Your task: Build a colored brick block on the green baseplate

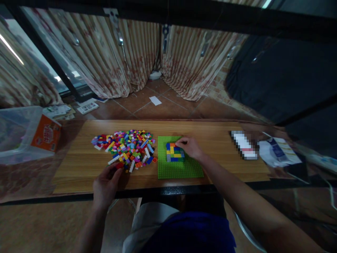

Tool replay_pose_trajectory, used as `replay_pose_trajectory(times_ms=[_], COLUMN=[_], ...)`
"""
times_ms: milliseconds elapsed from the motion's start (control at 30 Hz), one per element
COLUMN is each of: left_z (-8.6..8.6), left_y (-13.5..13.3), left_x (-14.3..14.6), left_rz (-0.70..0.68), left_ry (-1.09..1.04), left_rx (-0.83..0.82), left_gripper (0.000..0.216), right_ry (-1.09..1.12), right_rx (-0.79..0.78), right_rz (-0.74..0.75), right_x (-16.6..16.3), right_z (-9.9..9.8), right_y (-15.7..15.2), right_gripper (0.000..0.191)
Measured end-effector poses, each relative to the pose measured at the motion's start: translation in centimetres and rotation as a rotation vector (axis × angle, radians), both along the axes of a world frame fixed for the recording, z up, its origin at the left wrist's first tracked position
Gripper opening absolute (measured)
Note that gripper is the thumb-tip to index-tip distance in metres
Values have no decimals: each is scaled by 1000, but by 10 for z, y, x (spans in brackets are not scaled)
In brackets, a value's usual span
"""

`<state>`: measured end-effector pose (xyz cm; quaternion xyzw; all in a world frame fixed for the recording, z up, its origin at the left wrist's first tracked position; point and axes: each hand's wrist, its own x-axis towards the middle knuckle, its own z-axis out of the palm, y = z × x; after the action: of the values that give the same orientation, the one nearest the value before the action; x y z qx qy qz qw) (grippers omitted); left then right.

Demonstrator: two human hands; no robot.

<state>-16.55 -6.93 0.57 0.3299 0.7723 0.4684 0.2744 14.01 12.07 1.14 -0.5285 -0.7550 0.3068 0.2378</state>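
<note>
My left hand (106, 181) is closed around a red toy brick (119, 165) at the near left edge of a heap of loose building bricks (131, 147). The heap mixes many colours. To its right lies a green studded baseplate (192, 170). On the plate stands a small block of joined bricks (175, 154) in blue, yellow, orange and red. My right hand (191, 147) reaches over the plate from the right. Its thumb and fingertips pinch together at the top right corner of the joined bricks; whatever they hold there is too small to make out.
The wooden table (218, 147) has a dark front edge close to my lap. A phone-like object (244, 144), blurred out, lies at the right beside a white plastic package (279, 153). At the far left is a clear plastic bin (18, 137) with an orange label. Curtains (137, 52) hang behind.
</note>
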Motion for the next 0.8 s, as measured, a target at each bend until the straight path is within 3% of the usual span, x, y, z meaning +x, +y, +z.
replay_pose_trajectory(times_ms=[233, 433, 633, 800], left_z=[4, 12, 19, 25], left_y=[0, -4, 2, 21], left_x=[-2, 9, 57, 97], left_rz=[2, -5, -165, -306], left_ry=[-67, -123, -205, -210], left_rx=[65, 89, 175, 224], left_gripper=[31, 44, 49, 31], right_ry=[68, 342, 193, 14], right_rx=[-19, 34, 208, 303], right_rz=[18, -206, -374, -415], right_x=[1, 26, 88, 132], right_z=[-2, -1, -5, -26], right_y=[1, -7, -29, -52], right_gripper=[17, 34, 35, 33])
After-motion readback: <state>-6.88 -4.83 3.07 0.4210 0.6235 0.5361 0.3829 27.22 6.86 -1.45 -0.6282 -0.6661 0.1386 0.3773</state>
